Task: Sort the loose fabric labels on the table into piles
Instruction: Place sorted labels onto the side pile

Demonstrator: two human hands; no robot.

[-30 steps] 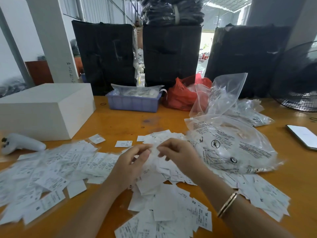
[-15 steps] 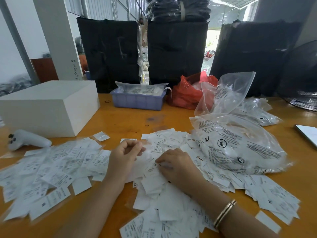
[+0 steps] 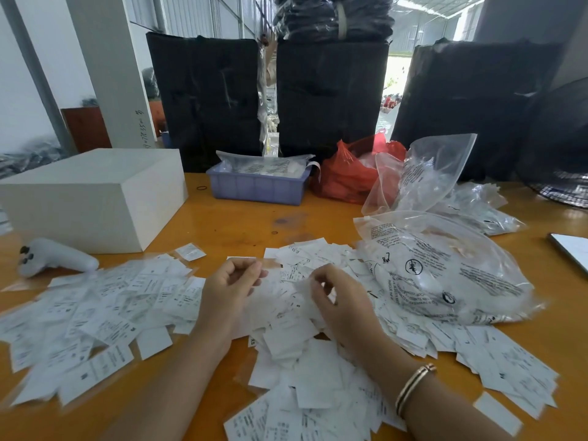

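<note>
Loose white fabric labels cover the orange table (image 3: 241, 224): a spread pile on the left (image 3: 105, 313), a heap in the middle (image 3: 302, 361) and more on the right (image 3: 509, 361). My left hand (image 3: 229, 291) hovers over the gap between the left and middle piles with its fingers curled toward the thumb; whether it holds anything is unclear. My right hand (image 3: 340, 307), with a bracelet on the wrist, is raised just above the middle heap and pinches a blurred white label (image 3: 304, 286) in its fingertips.
A large clear printed plastic bag (image 3: 445, 275) lies right of the heap, with more bags behind it. A white box (image 3: 95, 198) and a white controller (image 3: 54, 261) sit at the left, a blue tray (image 3: 257, 186) and red bag (image 3: 346, 176) at the back, a phone (image 3: 572, 249) far right.
My right hand dropped onto the middle heap and has come back up pinching a label. My left hand drew slightly left and stays curled. The camera shifted a little.
</note>
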